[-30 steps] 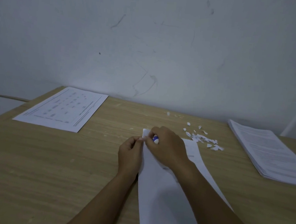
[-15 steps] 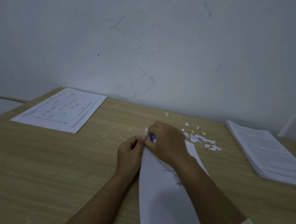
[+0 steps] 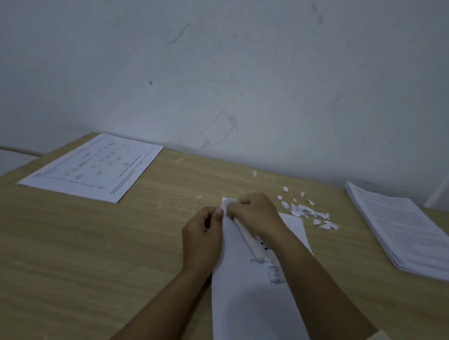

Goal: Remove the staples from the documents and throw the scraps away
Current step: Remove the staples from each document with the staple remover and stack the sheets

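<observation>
The left grip [image 3: 203, 236] and right grip [image 3: 254, 214] each pinch the document [image 3: 254, 304] at its far corner. Loose scraps [image 3: 307, 212] lie just right of the right grip.

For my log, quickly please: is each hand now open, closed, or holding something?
Left hand: pinches the document near its top corner.
Right hand: fingers curled on the same corner, gripping it.

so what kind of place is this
Probably a plain office or study desk: a wooden table against a scuffed white wall, with a stack of printed documents and torn paper scraps on it.
</observation>
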